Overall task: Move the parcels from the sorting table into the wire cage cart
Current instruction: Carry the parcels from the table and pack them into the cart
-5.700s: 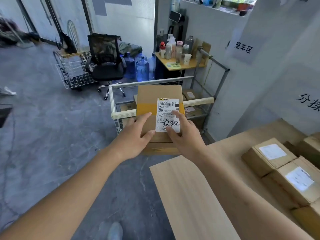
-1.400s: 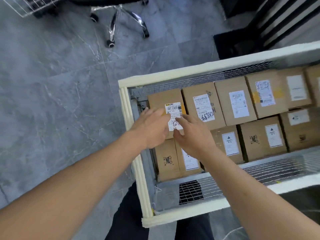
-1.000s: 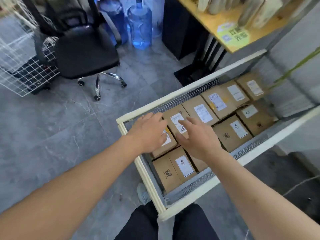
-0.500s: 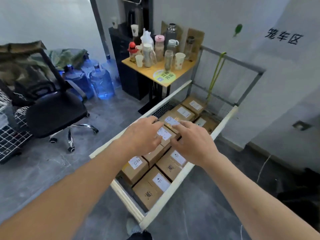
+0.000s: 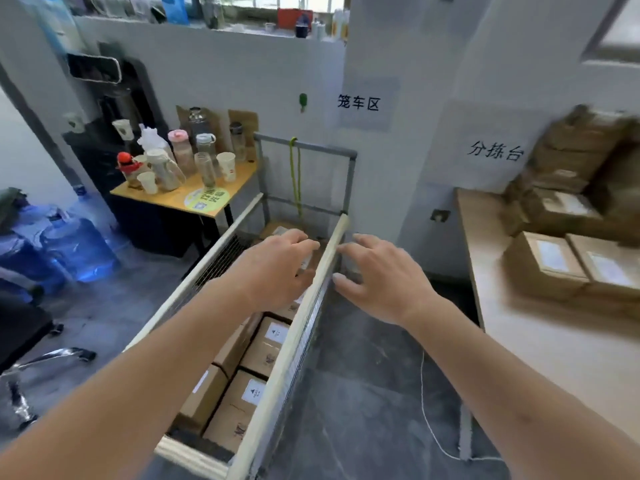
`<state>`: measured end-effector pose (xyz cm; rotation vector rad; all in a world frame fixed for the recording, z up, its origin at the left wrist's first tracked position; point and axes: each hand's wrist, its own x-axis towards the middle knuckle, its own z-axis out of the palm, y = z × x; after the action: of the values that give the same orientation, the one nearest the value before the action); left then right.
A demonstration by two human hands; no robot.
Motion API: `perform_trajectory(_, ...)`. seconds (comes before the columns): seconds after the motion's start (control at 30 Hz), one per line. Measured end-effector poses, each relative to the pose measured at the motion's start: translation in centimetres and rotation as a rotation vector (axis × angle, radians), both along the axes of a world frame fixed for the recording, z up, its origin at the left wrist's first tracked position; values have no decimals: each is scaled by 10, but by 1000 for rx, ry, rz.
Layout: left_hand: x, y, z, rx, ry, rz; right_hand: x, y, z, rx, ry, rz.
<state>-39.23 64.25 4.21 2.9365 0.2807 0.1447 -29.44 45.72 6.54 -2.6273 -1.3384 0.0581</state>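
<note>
The wire cage cart (image 5: 294,344) stands in front of me, packed with several brown labelled parcels (image 5: 254,393). My left hand (image 5: 277,268) hovers above the cart's inside, fingers loosely spread, holding nothing. My right hand (image 5: 381,275) is just right of the cart's padded right rail, fingers relaxed and empty. More brown parcels (image 5: 568,261) sit stacked on the wooden sorting table (image 5: 540,351) at the right, some with white labels.
A small yellow table (image 5: 194,197) with bottles and cups stands behind the cart on the left. Blue water jugs (image 5: 62,247) and an office chair base (image 5: 41,362) are at far left. A white cord (image 5: 429,420) trails on the grey floor between cart and sorting table.
The parcel I carried now lies in the cart. Both hands have let go and lifted away, and my view has swung right toward the sorting table.
</note>
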Motion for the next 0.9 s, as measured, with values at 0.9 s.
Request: perform_trajectory(0.9,263,-196,-10,43,39,-705,129,-222,-32,27,209,-781)
